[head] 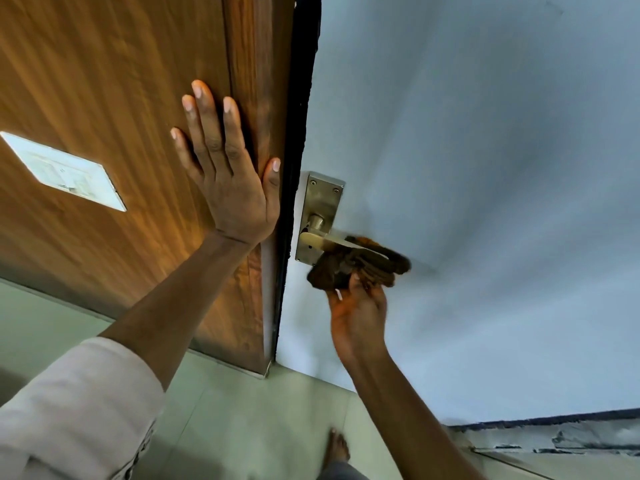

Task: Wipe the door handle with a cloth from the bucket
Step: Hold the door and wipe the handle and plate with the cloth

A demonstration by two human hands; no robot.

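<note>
A brass lever door handle (313, 239) on its metal backplate (322, 199) sits on the pale blue door face. A dark brown cloth (349, 266) is wrapped over the outer part of the lever. My right hand (358, 306) grips that cloth from below, pressed against the handle, and looks motion-blurred. My left hand (228, 168) lies flat with fingers spread on the wooden panel (121, 81) left of the door's black edge (298, 133). No bucket is in view.
A white switch plate (65, 171) is set in the wooden panel at left. Pale green floor tiles (242, 427) lie below, with my bare foot (339, 445) on them. A worn threshold strip (554, 438) runs at lower right.
</note>
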